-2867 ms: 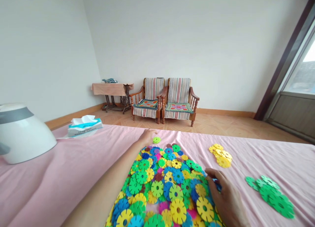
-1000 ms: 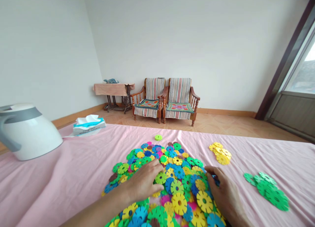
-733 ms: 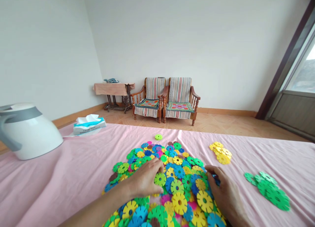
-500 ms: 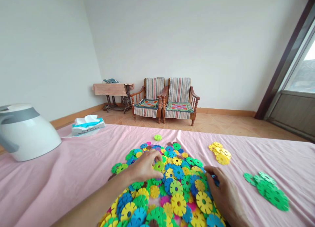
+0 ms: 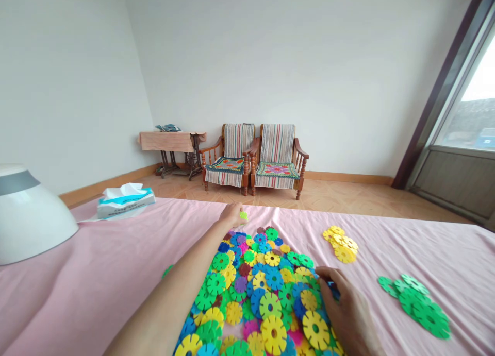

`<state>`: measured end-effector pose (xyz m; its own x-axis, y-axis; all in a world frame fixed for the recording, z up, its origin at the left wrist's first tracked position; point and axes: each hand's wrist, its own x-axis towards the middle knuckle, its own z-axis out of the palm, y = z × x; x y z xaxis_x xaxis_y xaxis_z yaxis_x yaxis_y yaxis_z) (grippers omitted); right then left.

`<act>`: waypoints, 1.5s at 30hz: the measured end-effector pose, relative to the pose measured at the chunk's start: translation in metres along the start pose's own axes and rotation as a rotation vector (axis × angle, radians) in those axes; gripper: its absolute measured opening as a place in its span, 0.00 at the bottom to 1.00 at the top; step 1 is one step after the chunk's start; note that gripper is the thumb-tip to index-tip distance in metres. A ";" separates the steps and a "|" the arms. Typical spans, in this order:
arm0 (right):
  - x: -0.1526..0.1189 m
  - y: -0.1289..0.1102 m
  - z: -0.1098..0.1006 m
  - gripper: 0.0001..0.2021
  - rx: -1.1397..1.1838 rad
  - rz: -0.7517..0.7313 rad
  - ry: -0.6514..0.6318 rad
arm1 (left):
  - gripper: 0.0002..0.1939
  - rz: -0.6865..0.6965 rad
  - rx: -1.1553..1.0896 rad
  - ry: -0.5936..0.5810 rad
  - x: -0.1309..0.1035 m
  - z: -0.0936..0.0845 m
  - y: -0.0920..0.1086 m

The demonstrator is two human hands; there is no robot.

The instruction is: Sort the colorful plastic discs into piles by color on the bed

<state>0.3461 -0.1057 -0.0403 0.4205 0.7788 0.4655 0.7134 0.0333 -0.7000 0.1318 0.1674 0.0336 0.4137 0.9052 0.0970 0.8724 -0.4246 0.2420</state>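
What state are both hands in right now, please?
Left hand: at a lime-green disc; grip cannot be told.
Right hand: partly curled by blue pieces; grip cannot be told.

Bright, soft daylight | window (image 5: 474, 103) at right, overexposed | faint shadows | wide-angle stretch at edges | slight softness

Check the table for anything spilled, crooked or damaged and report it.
Nothing looks spilled or damaged. The pink cloth is merely wrinkled, and the mixed discs lie in a loose, overlapping heap, while the yellow pile and green pile sit apart on the right.
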 end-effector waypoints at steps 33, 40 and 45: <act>-0.003 -0.003 0.001 0.13 0.042 0.060 -0.070 | 0.15 0.436 -0.071 -0.026 -0.035 -0.023 0.022; -0.002 -0.015 -0.007 0.15 0.075 0.151 -0.010 | 0.20 0.855 -0.167 -0.245 -0.154 -0.043 0.058; -0.002 -0.017 -0.015 0.19 0.114 0.242 0.087 | 0.27 0.944 -0.056 -0.285 -0.191 -0.039 0.064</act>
<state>0.3416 -0.1167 -0.0213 0.6207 0.7165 0.3184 0.5205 -0.0727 -0.8508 0.0988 -0.0318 0.0686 0.9872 0.1542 0.0398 0.1411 -0.9627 0.2310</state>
